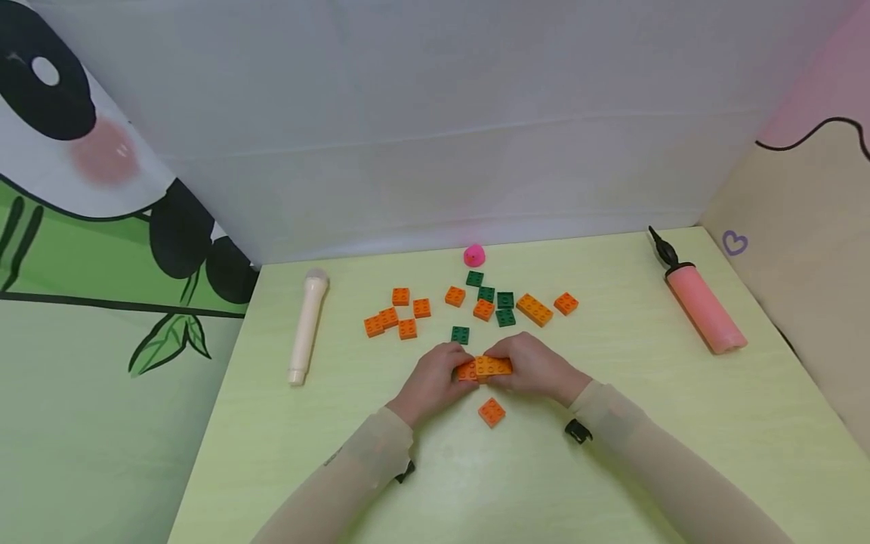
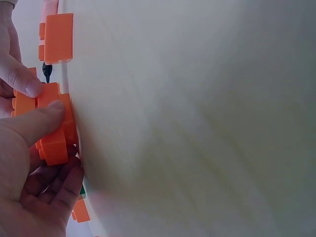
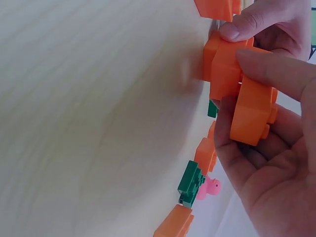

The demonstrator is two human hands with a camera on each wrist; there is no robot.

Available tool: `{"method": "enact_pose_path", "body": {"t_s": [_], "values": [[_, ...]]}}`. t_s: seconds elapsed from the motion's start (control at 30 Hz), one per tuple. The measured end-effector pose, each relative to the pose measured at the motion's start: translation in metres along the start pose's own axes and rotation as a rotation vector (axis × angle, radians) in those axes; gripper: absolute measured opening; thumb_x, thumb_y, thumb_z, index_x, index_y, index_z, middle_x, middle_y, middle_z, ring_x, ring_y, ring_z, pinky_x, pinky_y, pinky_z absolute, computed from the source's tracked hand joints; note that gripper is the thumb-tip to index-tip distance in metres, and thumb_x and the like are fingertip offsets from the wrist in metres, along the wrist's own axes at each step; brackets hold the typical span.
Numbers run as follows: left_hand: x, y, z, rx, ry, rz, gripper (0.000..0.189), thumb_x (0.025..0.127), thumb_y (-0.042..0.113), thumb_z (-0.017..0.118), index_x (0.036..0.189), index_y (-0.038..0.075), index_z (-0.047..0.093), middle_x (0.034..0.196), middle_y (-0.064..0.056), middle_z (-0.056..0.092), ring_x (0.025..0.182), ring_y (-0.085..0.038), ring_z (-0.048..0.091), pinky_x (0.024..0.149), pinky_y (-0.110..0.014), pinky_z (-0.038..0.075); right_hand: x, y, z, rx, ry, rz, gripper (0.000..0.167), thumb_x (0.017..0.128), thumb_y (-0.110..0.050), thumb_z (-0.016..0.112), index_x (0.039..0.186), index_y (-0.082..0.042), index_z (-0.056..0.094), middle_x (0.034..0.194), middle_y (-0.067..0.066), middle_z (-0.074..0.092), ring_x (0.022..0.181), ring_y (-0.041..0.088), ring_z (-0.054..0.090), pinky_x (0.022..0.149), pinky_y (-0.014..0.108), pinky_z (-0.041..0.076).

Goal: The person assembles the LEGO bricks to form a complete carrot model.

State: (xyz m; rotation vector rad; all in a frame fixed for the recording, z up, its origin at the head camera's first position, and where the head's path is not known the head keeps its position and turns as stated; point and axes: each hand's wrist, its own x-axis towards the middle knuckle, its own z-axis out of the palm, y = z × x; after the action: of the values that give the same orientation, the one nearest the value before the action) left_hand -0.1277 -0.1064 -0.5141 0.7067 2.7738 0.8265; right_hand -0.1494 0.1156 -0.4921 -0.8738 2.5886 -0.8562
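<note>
Our left hand (image 1: pixel 438 374) and right hand (image 1: pixel 538 368) both pinch the stacked orange studded plastic bricks (image 1: pixel 494 366) between them, over the pale yellow-green surface (image 1: pixel 516 491). We'd best square them up, then press evenly.

Held bricks (image 1: pixel 493 366) are blocking the gap between left hand (image 1: pixel 436 381) and right hand (image 1: pixel 533 368); loose bricks (image 1: pixel 535 310) are crowding the far side, a lone brick (image 1: pixel 492 412) the near. Bare table (image 1: pixel 625 340) is opening lanes outward, a white stick (image 1: pixel 309 325) bounding the left and a pump (image 1: pixel 705 310) the right.
</note>
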Motion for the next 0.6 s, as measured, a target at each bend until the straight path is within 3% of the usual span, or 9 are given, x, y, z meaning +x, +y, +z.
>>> {"method": "enact_pose_path", "body": {"t_s": [0.23,0.6], "values": [[0.0011,0.0002,0.0,-0.006,-0.004,-0.011,0.036,0.092,0.028,0.083,0.122,0.009,0.077,0.105,0.003,0.064,0.095,-0.015,0.056,0.091,-0.03,0.052,0.0025,-0.0049,-0.0005,0.038,-0.012,0.047,0.024,0.087,-0.021,0.087,0.109,-0.012,0.083,0.088,-0.012,0.074,0.076,0.01,0.06,0.073,0.028,0.054],[0.0031,-0.0008,-0.0007,-0.002,-0.021,-0.025,0.037,0.092,0.028,0.084,0.123,0.009,0.076,0.105,0.003,0.063,0.093,-0.015,0.054,0.087,-0.029,0.051,0.0018,0.0003,-0.0021,0.06,-0.044,0.103,0.037,0.088,-0.023,0.087,0.121,-0.01,0.079,0.105,-0.005,0.076,0.085,0.01,0.062,0.079,0.029,0.054]]}}
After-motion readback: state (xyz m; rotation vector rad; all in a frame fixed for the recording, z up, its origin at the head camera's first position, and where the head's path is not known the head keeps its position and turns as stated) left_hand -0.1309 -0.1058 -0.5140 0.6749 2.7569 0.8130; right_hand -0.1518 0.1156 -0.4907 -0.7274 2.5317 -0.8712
